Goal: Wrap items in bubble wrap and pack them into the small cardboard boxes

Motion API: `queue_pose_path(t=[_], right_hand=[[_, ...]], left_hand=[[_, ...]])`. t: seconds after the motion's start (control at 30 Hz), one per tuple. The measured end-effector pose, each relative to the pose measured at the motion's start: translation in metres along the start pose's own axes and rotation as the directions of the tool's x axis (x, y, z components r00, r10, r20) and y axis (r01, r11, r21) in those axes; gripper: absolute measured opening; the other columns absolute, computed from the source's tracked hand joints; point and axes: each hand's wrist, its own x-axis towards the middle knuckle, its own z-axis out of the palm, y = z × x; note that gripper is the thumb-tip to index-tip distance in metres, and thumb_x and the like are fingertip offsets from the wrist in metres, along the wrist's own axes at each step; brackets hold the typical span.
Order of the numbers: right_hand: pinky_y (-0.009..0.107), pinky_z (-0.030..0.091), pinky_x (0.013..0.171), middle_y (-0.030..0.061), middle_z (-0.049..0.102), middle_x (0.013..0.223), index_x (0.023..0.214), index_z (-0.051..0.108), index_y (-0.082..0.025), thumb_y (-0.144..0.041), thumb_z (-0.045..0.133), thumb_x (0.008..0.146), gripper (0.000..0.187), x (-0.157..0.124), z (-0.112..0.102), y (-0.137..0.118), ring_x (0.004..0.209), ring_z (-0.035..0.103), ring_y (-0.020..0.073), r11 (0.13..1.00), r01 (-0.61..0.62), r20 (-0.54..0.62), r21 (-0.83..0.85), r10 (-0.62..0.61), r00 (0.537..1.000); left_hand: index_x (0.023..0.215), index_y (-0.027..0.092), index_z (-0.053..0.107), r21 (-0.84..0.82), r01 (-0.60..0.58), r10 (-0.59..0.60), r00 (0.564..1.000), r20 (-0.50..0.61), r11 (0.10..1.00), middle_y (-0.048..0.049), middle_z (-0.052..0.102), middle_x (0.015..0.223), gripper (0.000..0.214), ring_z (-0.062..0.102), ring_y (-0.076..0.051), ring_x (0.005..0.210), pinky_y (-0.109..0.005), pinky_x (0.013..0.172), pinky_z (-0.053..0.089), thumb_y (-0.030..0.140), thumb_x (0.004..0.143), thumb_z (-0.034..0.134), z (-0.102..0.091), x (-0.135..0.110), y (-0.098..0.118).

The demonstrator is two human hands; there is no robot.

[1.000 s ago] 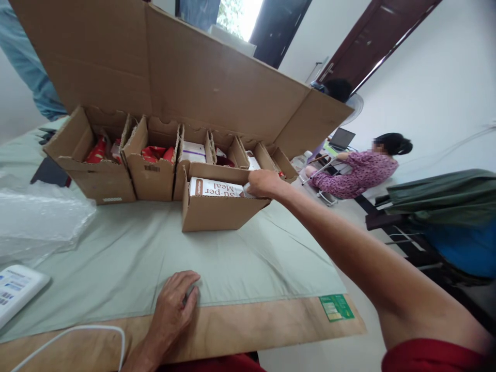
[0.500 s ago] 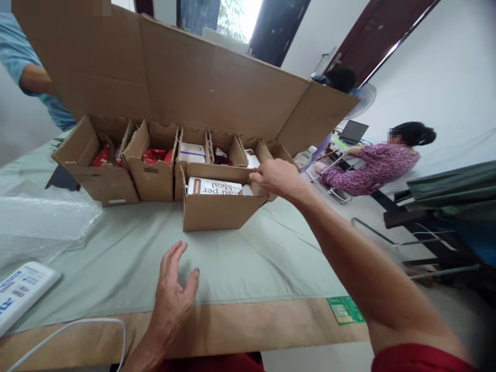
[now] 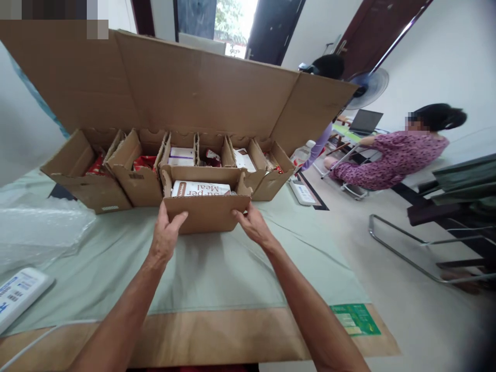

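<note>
The box (image 3: 207, 216), long axis crosswise, lies on or just above the desk (image 3: 217, 284), before the row of cartons (image 3: 141, 192). Left hand (image 3: 165, 232) and right hand (image 3: 253, 225), equally near, clasp its opposite ends; fingers half-closed, thumbs on its near wall, remaining fingertips hidden.

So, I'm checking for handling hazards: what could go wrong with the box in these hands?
The left hand and right hand hold the open box at its near corners, so an uneven pull might twist it. Its top is open, so tipping could spill the Su-per Meal package. Other cardboard boxes stand just behind, and a push away might bump them.
</note>
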Motion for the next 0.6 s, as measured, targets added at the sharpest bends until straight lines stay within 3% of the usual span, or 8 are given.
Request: queue_pose_path(t=[0.13,0.27,0.37,0.43,0.5,0.6], right_hand=[[0.041,0.054,0.09,0.0134,0.074,0.116,0.12,0.063,-0.016,-0.033,0.051,0.09,0.036,-0.017,0.004,-0.011,0.103,0.067,0.0279,1.0,-0.002,-0.065,-0.008,0.001,0.998],[0.043,0.055,0.094,0.0118,0.073,0.12,0.122,0.064,-0.02,-0.034,0.053,0.092,0.034,-0.076,-0.012,-0.017,0.108,0.068,0.0292,0.999,0.046,-0.141,-0.019,-0.048,0.989],[0.044,0.056,0.095,0.0092,0.072,0.124,0.128,0.062,-0.024,-0.032,0.054,0.094,0.036,-0.118,-0.006,-0.026,0.111,0.068,0.0293,0.997,0.079,-0.163,-0.024,-0.082,0.983],[0.043,0.057,0.094,0.0078,0.073,0.123,0.132,0.061,-0.026,-0.029,0.054,0.094,0.038,-0.127,0.006,-0.04,0.11,0.069,0.0289,0.997,0.081,-0.151,-0.02,-0.083,0.985],[0.042,0.057,0.094,0.0075,0.074,0.122,0.133,0.06,-0.025,-0.027,0.054,0.094,0.04,-0.118,0.017,-0.057,0.109,0.069,0.0289,0.996,0.083,-0.106,-0.03,-0.085,0.991],[0.039,0.056,0.093,0.01,0.075,0.118,0.126,0.063,-0.018,-0.027,0.055,0.092,0.036,-0.088,0.013,-0.078,0.105,0.07,0.0283,0.998,0.053,-0.064,-0.042,-0.055,0.996]], left_hand=[[0.141,0.02,0.055,0.013,0.035,-0.035,0.999,0.005,0.999,-0.0094,0.068,0.133,0.058,0.059,-0.027,0.129,-0.046,0.12,0.037,0.039,0.087,0.066,0.0,-0.02,0.003],[0.147,0.024,0.049,0.032,0.067,-0.069,0.995,0.072,0.997,-0.008,0.062,0.143,0.061,0.054,-0.027,0.137,-0.041,0.119,0.039,0.044,0.092,0.064,-0.011,-0.073,0.013],[0.146,0.024,0.053,0.088,0.134,-0.142,0.985,0.096,0.987,-0.0073,0.065,0.14,0.059,0.055,-0.029,0.137,-0.042,0.117,0.043,0.045,0.092,0.065,-0.036,-0.105,0.022],[0.142,0.023,0.057,0.143,0.148,-0.159,0.985,0.066,0.979,-0.007,0.068,0.135,0.058,0.056,-0.032,0.135,-0.046,0.118,0.042,0.045,0.09,0.066,-0.059,-0.108,0.028],[0.139,0.023,0.059,0.174,0.119,-0.123,0.992,0.015,0.978,-0.0062,0.069,0.132,0.056,0.055,-0.033,0.136,-0.05,0.121,0.038,0.044,0.088,0.068,-0.077,-0.096,0.034],[0.136,0.021,0.06,0.141,0.016,-0.015,1.0,-0.008,0.99,-0.0051,0.069,0.132,0.051,0.053,-0.032,0.137,-0.052,0.124,0.033,0.042,0.089,0.068,-0.078,-0.067,0.048]])
